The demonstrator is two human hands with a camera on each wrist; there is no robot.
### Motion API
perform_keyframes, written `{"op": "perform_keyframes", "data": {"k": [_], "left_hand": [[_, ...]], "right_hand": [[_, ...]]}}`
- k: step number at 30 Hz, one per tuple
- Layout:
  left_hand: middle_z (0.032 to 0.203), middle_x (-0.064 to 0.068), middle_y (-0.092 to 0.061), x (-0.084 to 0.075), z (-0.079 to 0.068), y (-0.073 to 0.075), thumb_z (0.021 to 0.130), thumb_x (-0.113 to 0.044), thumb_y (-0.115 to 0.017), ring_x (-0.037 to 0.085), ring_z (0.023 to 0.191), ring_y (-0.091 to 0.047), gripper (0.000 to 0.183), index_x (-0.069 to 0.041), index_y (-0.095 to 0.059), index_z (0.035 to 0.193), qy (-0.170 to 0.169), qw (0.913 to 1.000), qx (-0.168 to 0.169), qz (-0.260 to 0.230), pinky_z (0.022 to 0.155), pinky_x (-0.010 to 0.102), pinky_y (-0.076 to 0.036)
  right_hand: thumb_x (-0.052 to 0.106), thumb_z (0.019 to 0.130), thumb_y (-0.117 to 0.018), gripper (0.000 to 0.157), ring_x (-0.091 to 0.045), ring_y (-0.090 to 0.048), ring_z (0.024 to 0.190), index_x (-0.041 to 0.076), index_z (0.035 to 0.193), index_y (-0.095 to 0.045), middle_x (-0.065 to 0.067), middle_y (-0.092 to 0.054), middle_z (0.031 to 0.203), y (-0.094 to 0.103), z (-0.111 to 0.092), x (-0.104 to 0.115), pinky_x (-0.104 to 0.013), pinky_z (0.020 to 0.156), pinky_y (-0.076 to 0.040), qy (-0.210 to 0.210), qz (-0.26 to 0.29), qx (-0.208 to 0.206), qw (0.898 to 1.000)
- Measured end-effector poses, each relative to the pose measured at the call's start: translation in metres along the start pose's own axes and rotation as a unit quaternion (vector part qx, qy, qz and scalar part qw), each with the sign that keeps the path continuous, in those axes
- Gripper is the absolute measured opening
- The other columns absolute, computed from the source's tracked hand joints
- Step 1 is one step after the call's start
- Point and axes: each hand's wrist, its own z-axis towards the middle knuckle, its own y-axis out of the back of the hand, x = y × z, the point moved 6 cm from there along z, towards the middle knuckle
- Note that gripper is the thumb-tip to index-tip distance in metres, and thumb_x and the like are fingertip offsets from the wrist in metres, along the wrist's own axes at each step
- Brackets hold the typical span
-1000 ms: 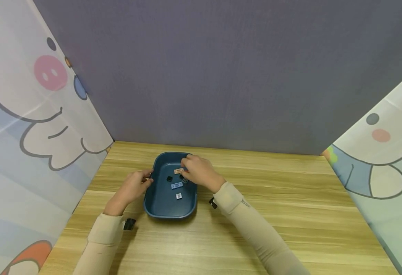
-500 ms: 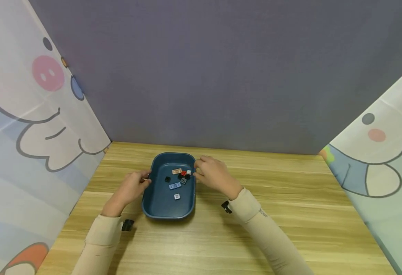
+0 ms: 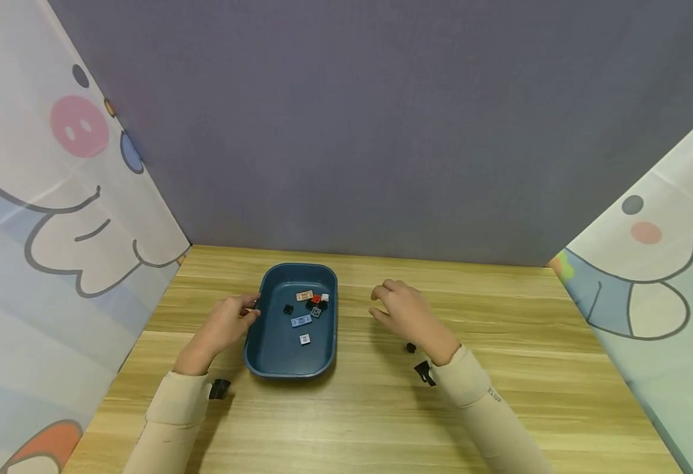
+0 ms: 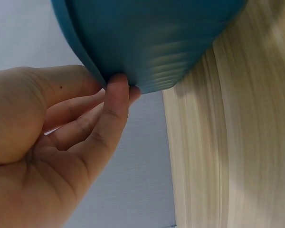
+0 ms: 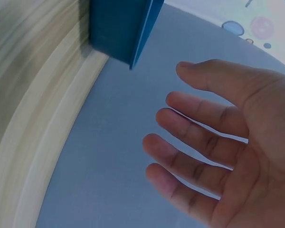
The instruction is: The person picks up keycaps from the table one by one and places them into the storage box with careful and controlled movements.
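Observation:
A dark blue tray (image 3: pixel 281 355) lies on the table, holding several small pieces. My left hand (image 3: pixel 222 327) pinches its left rim; in the left wrist view the thumb and fingers (image 4: pixel 115 102) meet on that edge. Inside are an orange bar (image 3: pixel 304 295), a blue bar (image 3: pixel 302 320), a white square (image 3: pixel 305 340) and a black square (image 3: pixel 288 309). At the inner right, red (image 3: pixel 315 299), white and dark pieces cluster with a grey square (image 3: pixel 316 312). My right hand (image 3: pixel 408 316) hovers right of the tray, fingers loosely bent and holding nothing.
A wood-grain table (image 3: pixel 352 421) lies beneath. One small black object (image 3: pixel 411 347) shows by the right wrist. A grey panel (image 3: pixel 370 131) stands behind the table, with cartoon-printed sheets (image 3: pixel 14 263) at both sides.
My right hand has moved out of the tray, past its right rim and further right, uncovering the red and white pieces. The left hand has kept its hold on the rim.

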Motion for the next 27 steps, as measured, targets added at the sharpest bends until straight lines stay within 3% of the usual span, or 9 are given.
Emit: {"op": "perform_keyframes", "data": {"k": [10, 19, 27], "left_hand": [[0.115, 0.029, -0.067, 0.001, 0.000, -0.001, 0.096, 0.000, -0.063, 0.038, 0.095, -0.069, 0.040, 0.013, -0.057, 0.132, 0.005, 1.0000, 0.003, 0.003, 0.072, 0.044, -0.059], [0.115, 0.030, -0.066, -0.001, 0.000, 0.000, 0.095, 0.001, -0.063, 0.039, 0.095, -0.069, 0.040, 0.014, -0.056, 0.132, 0.004, 1.0000, 0.001, 0.002, 0.072, 0.044, -0.059], [0.116, 0.031, -0.065, -0.002, -0.001, 0.001, 0.095, 0.001, -0.063, 0.039, 0.095, -0.069, 0.040, 0.014, -0.056, 0.132, 0.002, 1.0000, 0.002, -0.001, 0.072, 0.044, -0.059]], "right_hand": [[0.018, 0.085, -0.082, 0.023, -0.023, -0.062, 0.083, 0.005, 0.102, -0.072, -0.005, -0.065, 0.096, -0.007, -0.033, -0.022, -0.036, 0.071, -0.055, -0.016, -0.014, 0.006, 1.000], [0.015, 0.081, -0.085, 0.021, -0.017, -0.059, 0.071, 0.006, 0.094, -0.072, -0.003, -0.063, 0.085, -0.018, -0.057, -0.034, -0.030, 0.058, -0.052, 0.000, -0.027, -0.009, 1.000], [0.016, 0.081, -0.085, 0.024, -0.019, -0.062, 0.078, 0.006, 0.100, -0.072, -0.002, -0.064, 0.091, -0.033, -0.075, -0.047, -0.033, 0.063, -0.054, -0.027, 0.017, 0.032, 0.999]]}}
